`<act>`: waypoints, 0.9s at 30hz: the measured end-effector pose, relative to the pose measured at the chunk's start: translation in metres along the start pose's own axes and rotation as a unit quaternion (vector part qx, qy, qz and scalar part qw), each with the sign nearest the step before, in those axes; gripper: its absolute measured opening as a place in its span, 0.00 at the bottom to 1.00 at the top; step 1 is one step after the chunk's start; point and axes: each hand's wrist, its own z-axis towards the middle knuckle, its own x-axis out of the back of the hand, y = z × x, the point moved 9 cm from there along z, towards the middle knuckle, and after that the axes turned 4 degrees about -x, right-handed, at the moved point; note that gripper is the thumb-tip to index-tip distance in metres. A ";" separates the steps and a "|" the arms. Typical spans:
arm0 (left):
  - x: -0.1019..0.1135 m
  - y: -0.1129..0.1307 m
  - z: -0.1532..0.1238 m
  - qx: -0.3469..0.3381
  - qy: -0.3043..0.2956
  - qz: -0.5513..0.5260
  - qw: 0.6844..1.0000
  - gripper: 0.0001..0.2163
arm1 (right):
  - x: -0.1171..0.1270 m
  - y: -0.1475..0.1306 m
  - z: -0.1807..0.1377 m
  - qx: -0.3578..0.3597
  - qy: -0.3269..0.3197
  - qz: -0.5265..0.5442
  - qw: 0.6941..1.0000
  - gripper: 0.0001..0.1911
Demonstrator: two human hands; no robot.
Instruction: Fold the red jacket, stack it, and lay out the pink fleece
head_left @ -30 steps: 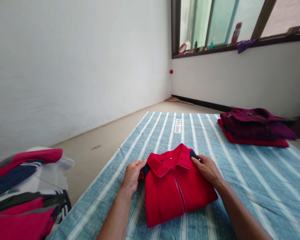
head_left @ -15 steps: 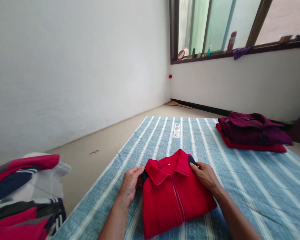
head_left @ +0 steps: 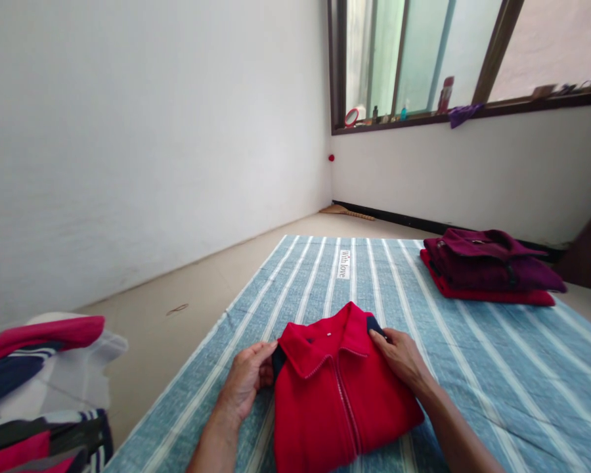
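A folded red jacket (head_left: 315, 401) with a zip front, a spread collar and dark navy shoulder patches lies in front of me on a blue-and-white striped sheet (head_left: 226, 368). At its left shoulder edge, my left hand (head_left: 246, 381) pinches the fabric between thumb and fingers. My right hand (head_left: 401, 355) grips the opposite shoulder by its navy patch, the thumb on top and the other fingers partly hidden. The jacket's lower edge runs close to the bottom of the view.
Folded maroon and red garments (head_left: 492, 263) are stacked at the right of the sheet. Pink, navy and striped clothes (head_left: 34, 368) lie at the lower left beside whitish plastic. A broom (head_left: 347, 211) rests on the floor by the corner. Small items line the windowsill (head_left: 398, 120).
The view has shifted slightly, so most things sit a little lower and further left. Both hands keep hold of the jacket's shoulders, and the jacket stays folded.
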 end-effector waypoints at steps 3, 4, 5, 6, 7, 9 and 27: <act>0.001 0.000 -0.003 0.004 -0.017 0.008 1.000 0.15 | 0.000 0.000 0.000 0.004 -0.001 0.004 1.000 0.24; 0.001 0.001 -0.004 0.006 -0.020 0.011 1.000 0.15 | -0.001 0.000 0.000 0.005 -0.004 0.004 1.000 0.24; 0.001 0.001 -0.006 0.008 -0.022 0.015 1.000 0.15 | -0.001 0.000 0.000 0.005 -0.007 0.004 1.000 0.24; 0.001 0.000 -0.006 0.012 -0.024 0.018 0.999 0.15 | -0.001 0.000 0.001 0.004 -0.009 0.003 1.000 0.24; 0.001 0.000 -0.007 0.016 -0.025 0.022 0.999 0.14 | -0.002 0.000 0.001 0.003 -0.011 0.001 1.000 0.24; 0.000 -0.002 -0.007 0.021 -0.029 0.029 0.999 0.14 | -0.002 0.001 0.001 0.002 -0.012 0.000 1.000 0.24; 0.001 0.001 -0.005 -0.013 -0.006 0.076 0.997 0.13 | -0.002 0.000 0.001 0.006 -0.004 0.005 1.000 0.25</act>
